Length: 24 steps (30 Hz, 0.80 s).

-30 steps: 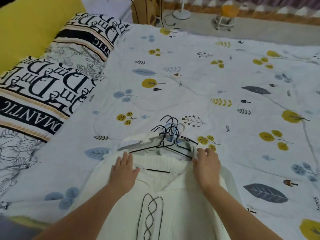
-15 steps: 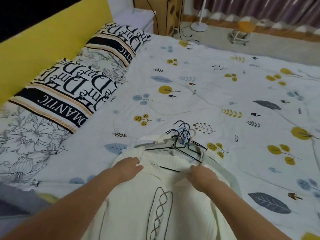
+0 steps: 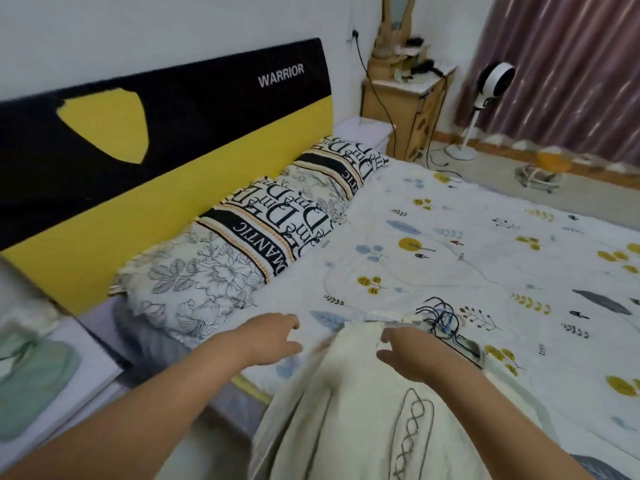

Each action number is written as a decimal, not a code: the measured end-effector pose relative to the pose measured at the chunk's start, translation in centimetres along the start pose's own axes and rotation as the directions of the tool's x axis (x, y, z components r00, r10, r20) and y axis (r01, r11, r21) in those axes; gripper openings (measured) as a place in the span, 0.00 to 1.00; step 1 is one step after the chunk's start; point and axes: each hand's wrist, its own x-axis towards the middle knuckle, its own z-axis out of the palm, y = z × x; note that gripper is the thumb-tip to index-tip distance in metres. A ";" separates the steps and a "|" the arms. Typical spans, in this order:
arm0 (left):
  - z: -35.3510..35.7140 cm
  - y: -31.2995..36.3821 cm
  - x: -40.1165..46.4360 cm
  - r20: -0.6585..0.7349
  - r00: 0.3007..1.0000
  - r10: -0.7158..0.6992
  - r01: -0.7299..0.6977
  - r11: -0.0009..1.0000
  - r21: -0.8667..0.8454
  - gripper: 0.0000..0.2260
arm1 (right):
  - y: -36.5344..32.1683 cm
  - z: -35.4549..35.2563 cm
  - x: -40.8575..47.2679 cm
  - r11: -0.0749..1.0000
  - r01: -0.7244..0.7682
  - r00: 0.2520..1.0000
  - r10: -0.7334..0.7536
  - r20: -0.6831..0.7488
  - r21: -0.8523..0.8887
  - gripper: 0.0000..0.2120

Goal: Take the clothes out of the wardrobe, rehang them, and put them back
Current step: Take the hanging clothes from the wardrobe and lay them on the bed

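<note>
The cream sweater point(image 3: 349, 393) lies on the bed's printed quilt point(image 3: 485, 244), hangers point(image 3: 441, 323) bunched at its collar. The right hand point(image 3: 415, 355) seems to pinch the collar fabric, though blur obscures it; the left hand point(image 3: 268, 337) hovers beside, fingers loose, holding nothing.

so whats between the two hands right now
In the head view, the raised top edge of the cream sweater sits between the left hand and the right hand, with bare patterned bedsheet showing just past the left hand's fingertips.
</note>
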 end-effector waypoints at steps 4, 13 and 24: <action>-1.2 -6.5 -7.8 -0.060 0.996 -0.062 0.064 0.997 0.035 0.23 | -8.8 -0.4 -2.1 0.992 0.114 0.993 -0.115 -0.019 -0.051 0.18; -1.4 -19.3 -24.8 -0.110 0.939 -0.327 0.327 0.945 -0.020 0.22 | -28.8 -1.1 -6.0 0.879 0.430 0.900 -0.434 0.025 -0.206 0.21; -0.5 -27.4 -39.9 -0.193 0.711 -0.677 0.637 0.735 -0.232 0.23 | -48.5 -2.8 -8.5 0.534 0.740 0.643 -0.740 0.198 -0.408 0.20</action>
